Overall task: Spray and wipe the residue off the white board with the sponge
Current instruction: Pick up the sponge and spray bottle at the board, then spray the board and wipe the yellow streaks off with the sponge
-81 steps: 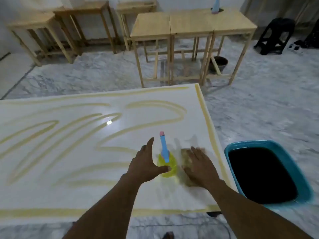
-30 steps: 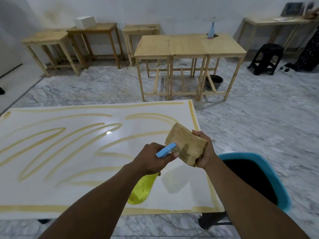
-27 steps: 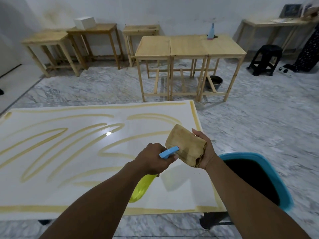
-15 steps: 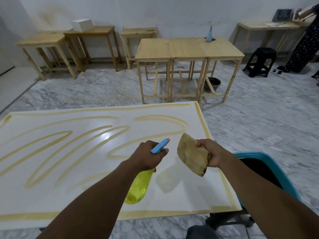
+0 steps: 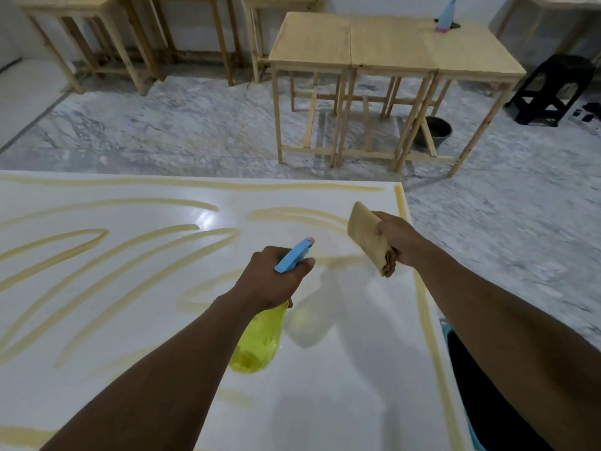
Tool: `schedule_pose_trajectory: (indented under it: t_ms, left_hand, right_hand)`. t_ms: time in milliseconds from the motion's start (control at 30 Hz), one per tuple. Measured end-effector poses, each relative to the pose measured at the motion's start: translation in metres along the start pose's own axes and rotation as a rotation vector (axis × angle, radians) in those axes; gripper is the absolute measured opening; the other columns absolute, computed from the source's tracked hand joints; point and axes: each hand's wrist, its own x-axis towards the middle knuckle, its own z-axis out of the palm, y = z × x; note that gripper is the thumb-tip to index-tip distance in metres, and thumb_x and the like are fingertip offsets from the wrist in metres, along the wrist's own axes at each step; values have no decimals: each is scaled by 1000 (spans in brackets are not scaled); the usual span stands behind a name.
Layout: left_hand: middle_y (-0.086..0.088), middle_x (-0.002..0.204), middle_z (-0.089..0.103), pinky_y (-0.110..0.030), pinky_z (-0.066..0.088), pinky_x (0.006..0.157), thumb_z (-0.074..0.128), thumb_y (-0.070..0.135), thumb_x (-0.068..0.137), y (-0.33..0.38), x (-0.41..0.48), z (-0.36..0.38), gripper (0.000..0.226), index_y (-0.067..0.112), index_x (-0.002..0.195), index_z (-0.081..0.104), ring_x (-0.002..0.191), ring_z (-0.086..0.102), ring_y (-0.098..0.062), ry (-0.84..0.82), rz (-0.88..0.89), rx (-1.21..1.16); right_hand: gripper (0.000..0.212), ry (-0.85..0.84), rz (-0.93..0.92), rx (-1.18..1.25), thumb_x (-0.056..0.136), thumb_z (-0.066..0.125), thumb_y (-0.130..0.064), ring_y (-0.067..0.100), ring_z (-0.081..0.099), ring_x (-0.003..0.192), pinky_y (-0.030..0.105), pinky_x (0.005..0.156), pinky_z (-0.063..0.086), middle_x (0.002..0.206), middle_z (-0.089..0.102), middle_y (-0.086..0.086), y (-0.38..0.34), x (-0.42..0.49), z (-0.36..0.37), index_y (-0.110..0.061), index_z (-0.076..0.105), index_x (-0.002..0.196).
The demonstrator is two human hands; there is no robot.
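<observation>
A yellow spray bottle is gripped by the left hand, a folded tan sponge by the right hand, above the white board, streaked with yellow residue. Beyond it, wooden desks are set on marble floor.

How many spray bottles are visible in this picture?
2: a yellow spray bottle in the left hand, and a blue bottle on the far wooden table. Others may be hidden.

Both arms stretch forward, left hand and right hand each curled in a grip, held apart.
</observation>
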Motion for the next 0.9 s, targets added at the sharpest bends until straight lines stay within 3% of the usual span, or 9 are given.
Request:
schedule_pose_trajectory:
  t_ms: [100,167,200,267,333,367,467,633,900]
  left_hand:
    - [-21,88,73,-24,57,53,63,44,96,6,34,5,38,7,85,68,53,72,-24,23,25,1]
    - [-20,87,74,-28,60,57,64,44,95,10,60,9,34,13,83,68,51,72,-23,32,36,-12]
    - [-20,87,74,-33,62,60,65,45,95,11,71,10,34,13,85,69,51,72,-23,35,38,-19]
    - [-19,86,73,-41,63,64,66,46,94,12,90,12,32,14,92,71,52,72,-23,33,46,-29]
    - [-18,85,73,-41,63,65,66,48,93,10,102,14,34,16,101,73,55,73,-22,32,70,-18]
    - [-18,85,74,-43,63,65,66,50,92,9,107,15,37,15,102,73,58,73,-22,31,75,-22]
    - [-19,89,73,-50,63,60,62,54,84,1,113,15,47,13,105,72,68,75,-27,33,55,-98]
    - [-23,89,71,-51,62,56,63,42,91,-15,105,13,38,6,100,69,66,74,-31,43,49,-102]
    - [-27,90,70,-39,63,53,64,29,95,-34,55,-4,27,3,92,71,60,71,-34,72,-5,-97]
  right_hand:
    - [56,118,-159,-259,91,32,-5,34,66,90,41,69,58,125,62,9,-12,62,-9,-37,57,131]
    - [58,143,-246,-410,92,31,-5,29,64,62,29,42,50,109,65,7,-7,100,-13,-43,53,130]
    - [59,137,-289,-482,93,32,-6,26,63,62,25,43,47,111,64,7,-1,114,-13,-41,51,136]
    - [57,77,-328,-622,95,35,-11,29,63,100,30,76,52,138,55,7,16,144,-10,-39,45,144]
    - [57,-40,-356,-822,94,32,-26,29,33,143,45,115,28,160,32,3,41,160,-5,-36,37,150]
    - [61,-79,-385,-901,91,28,-36,26,17,151,51,121,14,164,23,0,53,165,-2,-35,31,152]
    - [79,-59,-503,-931,80,13,-50,22,-3,154,50,122,0,166,9,-2,76,167,-1,-31,24,156]
    - [67,11,-471,-801,87,21,-37,17,1,154,41,122,-3,165,15,-4,80,158,11,-30,34,152]
    - [74,11,-542,-863,81,12,-42,18,2,152,47,121,1,164,20,-2,119,84,66,-31,35,151]
